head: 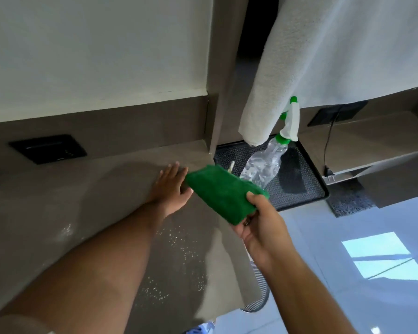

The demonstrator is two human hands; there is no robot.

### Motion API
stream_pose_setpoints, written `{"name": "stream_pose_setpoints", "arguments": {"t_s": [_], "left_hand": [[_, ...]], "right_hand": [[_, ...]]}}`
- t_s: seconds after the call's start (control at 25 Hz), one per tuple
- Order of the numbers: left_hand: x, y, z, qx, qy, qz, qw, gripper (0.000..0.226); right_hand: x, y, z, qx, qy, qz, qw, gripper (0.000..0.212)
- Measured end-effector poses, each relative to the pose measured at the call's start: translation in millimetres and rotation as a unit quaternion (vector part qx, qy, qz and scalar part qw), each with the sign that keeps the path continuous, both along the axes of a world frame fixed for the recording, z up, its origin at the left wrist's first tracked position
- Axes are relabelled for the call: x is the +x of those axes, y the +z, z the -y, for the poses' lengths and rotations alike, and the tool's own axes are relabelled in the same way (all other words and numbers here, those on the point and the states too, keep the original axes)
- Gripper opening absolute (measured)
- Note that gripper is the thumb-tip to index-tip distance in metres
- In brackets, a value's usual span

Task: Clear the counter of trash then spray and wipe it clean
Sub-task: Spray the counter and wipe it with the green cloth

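Two hands at work | left hand (171,186) open and flat on the brown worktop (58,213), wet drops near it | right hand (258,222) pinches the green cloth (222,191), long side pointing to the left hand | spray bottle (266,162) just behind the cloth

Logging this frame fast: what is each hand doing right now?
Left hand: open, fingers spread, flat on the counter, holding nothing.
Right hand: closed on the green cloth.
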State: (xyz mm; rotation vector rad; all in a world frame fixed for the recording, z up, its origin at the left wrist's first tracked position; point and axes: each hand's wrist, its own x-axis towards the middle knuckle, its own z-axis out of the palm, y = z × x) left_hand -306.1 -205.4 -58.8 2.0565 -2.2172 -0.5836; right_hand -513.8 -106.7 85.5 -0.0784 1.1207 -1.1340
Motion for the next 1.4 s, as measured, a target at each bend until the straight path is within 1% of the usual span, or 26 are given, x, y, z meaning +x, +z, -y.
{"name": "stream_pose_setpoints", "arguments": {"t_s": [0.04, 0.08, 0.12, 0.16, 0.2, 0.24, 0.28, 0.32, 0.4, 0.48, 0.52, 0.64, 0.72, 0.8, 0.84, 0.92, 0.96, 1.0, 1.04, 1.12, 1.16, 1.2, 1.28, 1.32, 1.36, 1.4], "left_hand": [[17.7, 5.8, -3.2, -0.018, 0.010, -0.026, 0.999, 0.067], [38.1, 10.5, -8.0, -0.047, 0.035, -0.038, 0.998, 0.065], [63.2, 13.4, -15.7, -0.071, 0.069, -0.032, 0.995, 0.064], [89.3, 13.6, -24.7, -0.082, 0.099, -0.011, 0.992, 0.064], [116.2, 10.9, -34.7, -0.081, 0.122, 0.018, 0.989, 0.065], [142.9, 7.2, -46.1, -0.070, 0.143, 0.047, 0.986, 0.067], [165.7, 4.1, -57.0, -0.056, 0.162, 0.073, 0.982, 0.069], [185.2, 1.4, -66.7, -0.044, 0.181, 0.092, 0.978, 0.071], [207.4, -2.4, -76.5, -0.023, 0.201, 0.109, 0.973, 0.074], [214.4, -10.8, -77.8, -0.002, 0.201, 0.116, 0.973, 0.074], [216.5, -18.7, -78.0, -0.002, 0.200, 0.116, 0.973, 0.073], [217.2, -36.7, -80.9, -0.046, 0.209, 0.122, 0.969, 0.070], [217.9, -41.3, -81.7, -0.057, 0.204, 0.134, 0.968, 0.070], [216.0, -38.1, -81.4, -0.056, 0.201, 0.126, 0.970, 0.069], [215.9, -36.1, -80.8, -0.057, 0.197, 0.124, 0.971, 0.068], [216.0, -35.2, -82.4, -0.061, 0.201, 0.126, 0.969, 0.068], [216.5, -34.1, -83.2, -0.062, 0.205, 0.127, 0.969, 0.068], [216.8, -32.1, -83.1, -0.060, 0.204, 0.125, 0.969, 0.068], [216.5, -32.0, -82.4, -0.059, 0.205, 0.124, 0.969, 0.068], [215.4, -34.0, -82.0, -0.059, 0.205, 0.127, 0.969, 0.068], [214.4, -33.7, -82.1, -0.058, 0.206, 0.124, 0.969, 0.068], [213.5, -32.3, -82.2, -0.056, 0.204, 0.122, 0.970, 0.068], [214.2, -26.9, -83.3, -0.047, 0.197, 0.117, 0.972, 0.068], [214.6, -24.1, -84.5, -0.041, 0.193, 0.114, 0.974, 0.068], [214.4, -22.4, -85.1, -0.035, 0.190, 0.111, 0.975, 0.068], [214.0, -21.6, -85.3, -0.033, 0.188, 0.108, 0.976, 0.068]], "right_hand": [[10.3, -11.4, -7.9, 0.023, 0.018, 0.005, 1.000, 0.021], [18.7, -25.8, -15.9, 0.057, 0.047, -0.023, 0.997, 0.021], [23.8, -42.4, -24.7, 0.083, 0.102, -0.105, 0.986, 0.025], [23.8, -57.7, -33.1, 0.095, 0.200, -0.249, 0.943, 0.033], [19.2, -73.3, -39.6, 0.086, 0.310, -0.426, 0.845, 0.043], [12.7, -85.2, -41.3, 0.047, 0.374, -0.596, 0.709, 0.052], [8.0, -92.8, -39.9, -0.029, 0.379, -0.703, 0.601, 0.061], [9.4, -96.3, -34.3, -0.109, 0.381, -0.743, 0.539, 0.069], [24.6, -106.5, -6.6, -0.261, 0.446, -0.730, 0.447, 0.075], [46.3, -127.5, 36.7, -0.329, 0.533, -0.709, 0.325, 0.073], [59.5, -137.6, 60.7, -0.329, 0.546, -0.709, 0.303, 0.071], [106.4, -158.9, 134.9, -0.275, 0.487, -0.765, 0.319, 0.067], [166.8, -160.0, 151.1, -0.247, 0.477, -0.780, 0.321, 0.069], [228.1, -158.5, 128.0, -0.323, 0.496, -0.755, 0.282, 0.071], [243.7, -154.9, 106.4, -0.368, 0.526, -0.717, 0.271, 0.071], [221.8, -157.6, 69.9, -0.434, 0.565, -0.660, 0.238, 0.069], [189.1, -160.2, 69.3, -0.441, 0.546, -0.669, 0.246, 0.067], [151.0, -160.9, 76.4, -0.409, 0.531, -0.694, 0.264, 0.066], [114.4, -157.2, 85.8, -0.341, 0.510, -0.732, 0.296, 0.066], [72.4, -141.1, 98.2, -0.188, 0.433, -0.782, 0.406, 0.067], [82.5, -136.4, 89.8, -0.156, 0.424, -0.790, 0.415, 0.067], [110.8, -137.2, 69.1, -0.174, 0.420, -0.807, 0.378, 0.068], [184.2, -144.5, -4.9, -0.295, 0.490, -0.763, 0.303, 0.071], [206.8, -148.6, -47.8, -0.357, 0.527, -0.718, 0.283, 0.074], [209.8, -146.3, -80.4, -0.382, 0.553, -0.691, 0.266, 0.076], [194.0, -139.4, -94.2, -0.385, 0.557, -0.678, 0.286, 0.076]]}}
